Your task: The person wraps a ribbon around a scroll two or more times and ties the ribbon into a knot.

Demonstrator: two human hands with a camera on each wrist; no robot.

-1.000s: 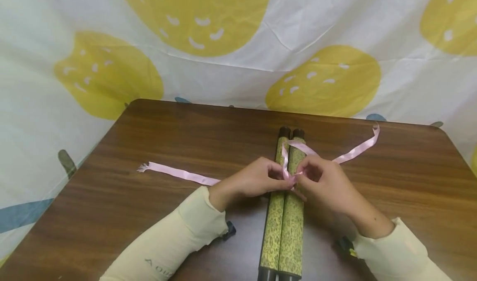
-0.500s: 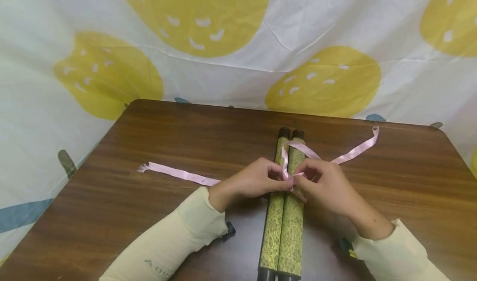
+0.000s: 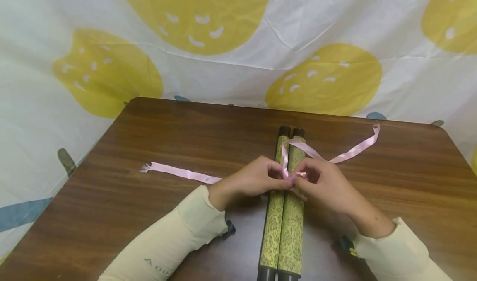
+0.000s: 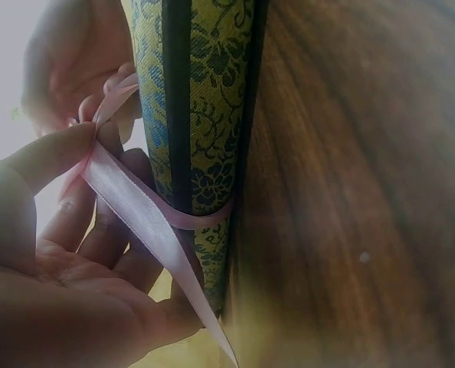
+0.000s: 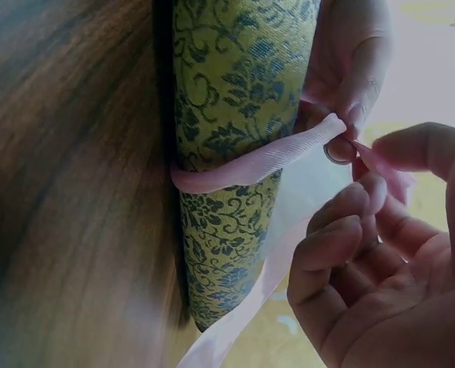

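Note:
Two rolls of a scroll (image 3: 292, 231), covered in yellow-green floral brocade with dark end knobs, lie side by side on the table. A pink satin ribbon (image 3: 186, 174) passes round them and crosses on top. Above the rolls, my left hand (image 3: 257, 177) pinches the ribbon between thumb and finger at the crossing. From the other side my right hand (image 3: 326, 185) pinches a short folded bit of ribbon, its fingertips meeting the left ones. In the right wrist view the ribbon band (image 5: 243, 170) runs round the brocade up to the fingers. The fingertips partly hide the crossing.
One frayed ribbon tail stretches left across the brown wooden table (image 3: 179, 132); another part curls toward the back right. A white cloth (image 3: 223, 78) with yellow fruit shapes hangs behind the table. Dark straps (image 3: 229, 229) show at the sleeve cuffs.
A little more of the folded ribbon shows beyond my right fingertips. Both hands stay almost in place, and the scroll has not moved. The head view has shifted slightly.

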